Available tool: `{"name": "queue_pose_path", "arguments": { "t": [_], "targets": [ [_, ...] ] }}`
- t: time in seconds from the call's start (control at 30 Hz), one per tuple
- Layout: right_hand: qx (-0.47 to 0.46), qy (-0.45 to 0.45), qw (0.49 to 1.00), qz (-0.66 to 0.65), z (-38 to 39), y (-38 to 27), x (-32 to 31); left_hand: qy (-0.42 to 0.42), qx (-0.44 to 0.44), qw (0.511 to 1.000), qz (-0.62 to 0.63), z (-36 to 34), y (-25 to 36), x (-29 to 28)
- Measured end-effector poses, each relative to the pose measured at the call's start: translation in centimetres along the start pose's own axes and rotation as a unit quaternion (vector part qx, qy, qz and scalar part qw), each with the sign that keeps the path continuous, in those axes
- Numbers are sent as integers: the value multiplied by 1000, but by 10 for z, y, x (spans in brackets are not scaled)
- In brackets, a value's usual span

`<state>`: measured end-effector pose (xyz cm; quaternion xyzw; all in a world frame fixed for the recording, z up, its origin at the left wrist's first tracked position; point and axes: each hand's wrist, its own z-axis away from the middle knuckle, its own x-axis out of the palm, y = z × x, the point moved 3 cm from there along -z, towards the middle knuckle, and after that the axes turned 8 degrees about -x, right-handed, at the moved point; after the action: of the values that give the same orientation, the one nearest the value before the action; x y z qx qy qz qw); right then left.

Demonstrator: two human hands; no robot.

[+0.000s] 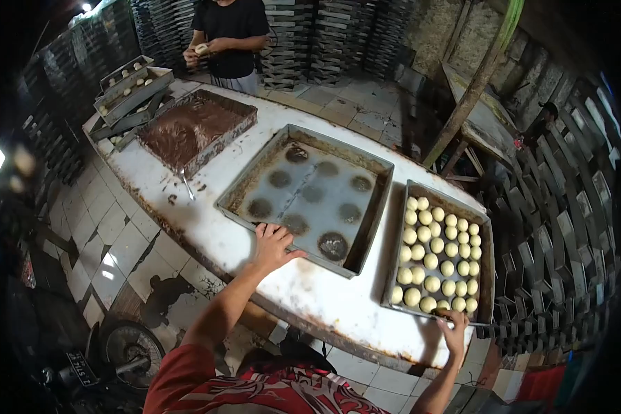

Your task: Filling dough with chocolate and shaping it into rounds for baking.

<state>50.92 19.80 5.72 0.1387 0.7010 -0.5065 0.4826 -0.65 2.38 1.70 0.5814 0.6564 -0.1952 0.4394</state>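
My left hand has its fingers hooked over the near rim of a worn metal baking tray, its thumb along the outside. No dough lies in that tray; its greyish bottom carries several dark round marks. To the right, a second metal tray holds rows of pale round dough balls. Its near rim is in the grip of my right hand, whose fingers reach inside by the front row of balls. Both trays rest on the white table.
A square pan of brown chocolate-like filling sits left, with a spoon at its corner. Behind it are stacked narrow tins with dough pieces. Across the table a co-worker handles dough. Piled metal tins line the right; a motorbike wheel stands lower left.
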Motion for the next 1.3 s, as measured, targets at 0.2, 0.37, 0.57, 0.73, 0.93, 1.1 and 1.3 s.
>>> {"name": "queue_pose_path", "arguments": {
  "t": [0.2, 0.37, 0.57, 0.73, 0.93, 1.1, 1.3],
  "targets": [
    [-56, -16, 996, -61, -95, -147, 59, -1, -2, 999, 37, -35, -36, -24],
    [-96, -172, 970, 141, -109, -85, 113, -14, -82, 954, 287, -6, -40, -61],
    [43, 134, 990, 34, -110, -322, 100, -262, -283, 577, 720, 21, -105, -98],
    [-343, -245, 878, -227, -140, -589, 307, -168, -407, 463, 769, 16, -205, -134],
    [-95, 35, 878, -467, -228, -657, 428, -176, -462, 488, 719, 8, -292, -195],
    [-74, 41, 925, -369, -233, -627, 505, -1, -504, 293, 812, 36, -366, -176],
    [-130, 159, 968, -144, -245, -695, 464, -56, -535, 558, 632, 9, -383, -150]
  ]
}}
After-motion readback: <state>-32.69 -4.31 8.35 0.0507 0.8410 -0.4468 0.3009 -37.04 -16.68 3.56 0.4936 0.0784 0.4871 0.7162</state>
